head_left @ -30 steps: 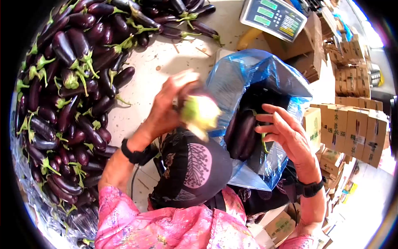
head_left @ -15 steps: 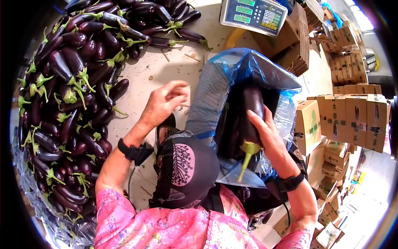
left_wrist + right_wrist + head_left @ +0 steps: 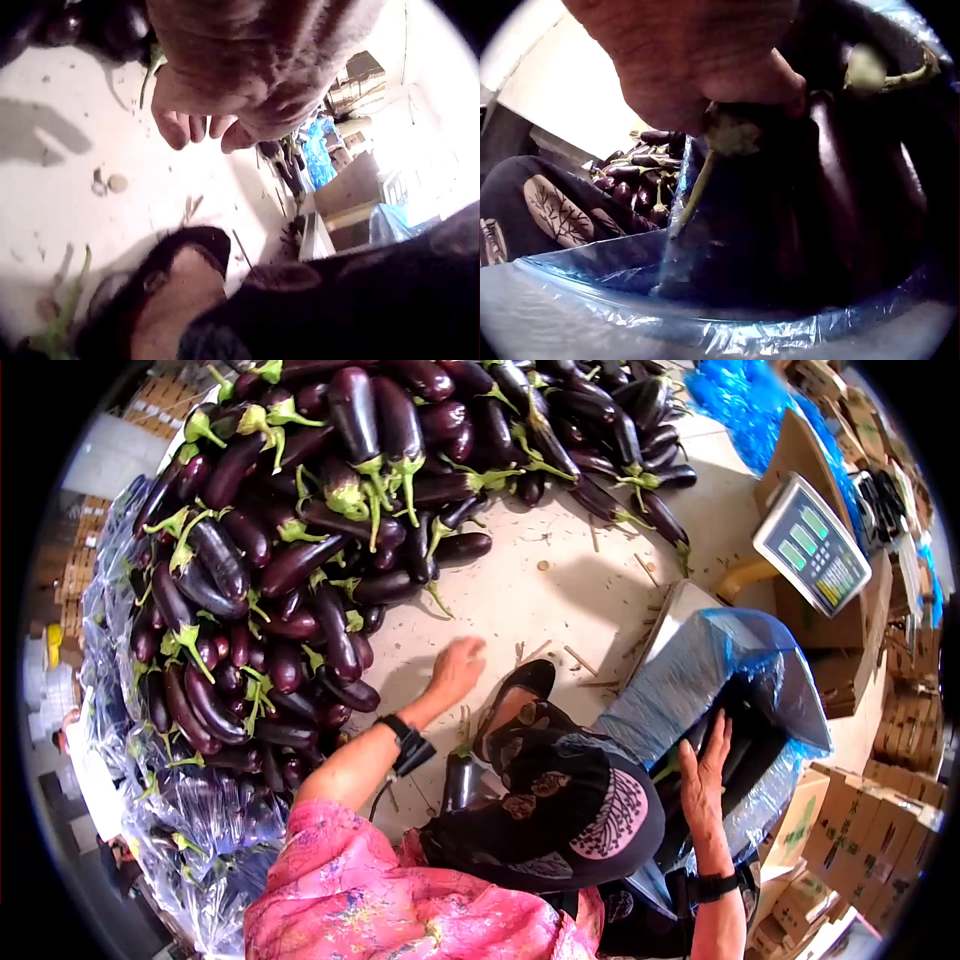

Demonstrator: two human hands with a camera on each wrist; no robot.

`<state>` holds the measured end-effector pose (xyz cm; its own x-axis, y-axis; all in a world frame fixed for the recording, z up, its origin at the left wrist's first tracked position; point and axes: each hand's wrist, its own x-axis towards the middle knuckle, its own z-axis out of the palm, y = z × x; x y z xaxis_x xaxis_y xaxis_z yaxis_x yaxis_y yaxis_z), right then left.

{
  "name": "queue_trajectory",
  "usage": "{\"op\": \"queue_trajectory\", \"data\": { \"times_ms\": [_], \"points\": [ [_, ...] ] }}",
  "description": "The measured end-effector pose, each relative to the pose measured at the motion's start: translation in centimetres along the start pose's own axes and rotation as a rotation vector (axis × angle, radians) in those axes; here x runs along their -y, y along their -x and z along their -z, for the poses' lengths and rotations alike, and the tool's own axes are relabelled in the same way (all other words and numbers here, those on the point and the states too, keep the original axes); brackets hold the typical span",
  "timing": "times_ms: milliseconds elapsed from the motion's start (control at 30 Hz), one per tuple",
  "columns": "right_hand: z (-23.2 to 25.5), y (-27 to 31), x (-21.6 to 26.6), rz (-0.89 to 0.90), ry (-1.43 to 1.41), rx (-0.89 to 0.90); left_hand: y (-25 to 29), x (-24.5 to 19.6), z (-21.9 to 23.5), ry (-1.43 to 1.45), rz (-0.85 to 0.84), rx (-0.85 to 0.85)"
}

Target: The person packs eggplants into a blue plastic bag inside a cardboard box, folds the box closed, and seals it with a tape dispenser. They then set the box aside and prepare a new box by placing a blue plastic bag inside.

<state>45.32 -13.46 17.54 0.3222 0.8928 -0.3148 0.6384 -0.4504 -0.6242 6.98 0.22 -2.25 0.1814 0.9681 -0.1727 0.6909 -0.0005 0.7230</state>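
Bare and loosely bent, my left hand [image 3: 458,668] hovers above the pale floor, to the right of a large eggplant pile [image 3: 290,570]; in the left wrist view the hand [image 3: 255,75] holds nothing. My right hand [image 3: 703,785] reaches into a box lined with blue plastic [image 3: 665,685], its fingers extended over dark eggplants. The right wrist view has this hand [image 3: 697,60] against an eggplant's green calyx [image 3: 735,135], beside other eggplants [image 3: 836,165] inside the blue liner [image 3: 727,334]. Its fingertips are partly hidden there.
A scale display [image 3: 815,545] stands behind the box, near an open carton and blue plastic [image 3: 735,405]. Stacked cartons [image 3: 865,840] are at the right. One eggplant [image 3: 461,780] lies by the person's leg, near a dark shoe [image 3: 530,678]. Clear plastic [image 3: 215,830] edges the pile.
The head view has swung left. The eggplant in my right hand has gone down into the lined box, and the fingers have straightened. My left hand has moved nearer the pile, still empty.
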Motion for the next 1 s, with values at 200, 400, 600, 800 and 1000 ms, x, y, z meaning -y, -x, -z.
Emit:
{"op": "queue_trajectory", "data": {
  "times_ms": [200, 400, 600, 800, 1000],
  "points": [
    [1.4, 0.0, 1.3, -0.031, -0.039, 0.044, -9.6, 1.6, 4.6, -0.237, 0.092, -0.502],
    [1.5, -0.5, 1.1, 0.002, 0.031, 0.043, -16.4, 4.0, 4.8, -0.495, 0.504, -0.437],
    [1.8, -0.5, 1.3, 0.0, -0.011, 0.06, -13.2, 4.7, 4.3, 0.793, 0.554, -0.382],
    [2.0, -0.4, 1.3, 0.012, -0.007, 0.059, -0.1, -0.6, 3.8, 1.677, 0.568, 0.218],
    [2.1, -0.4, 0.8, 0.032, -0.021, 0.057, -0.1, -1.4, 5.2, 1.525, 0.359, 0.305]
  ]
}}
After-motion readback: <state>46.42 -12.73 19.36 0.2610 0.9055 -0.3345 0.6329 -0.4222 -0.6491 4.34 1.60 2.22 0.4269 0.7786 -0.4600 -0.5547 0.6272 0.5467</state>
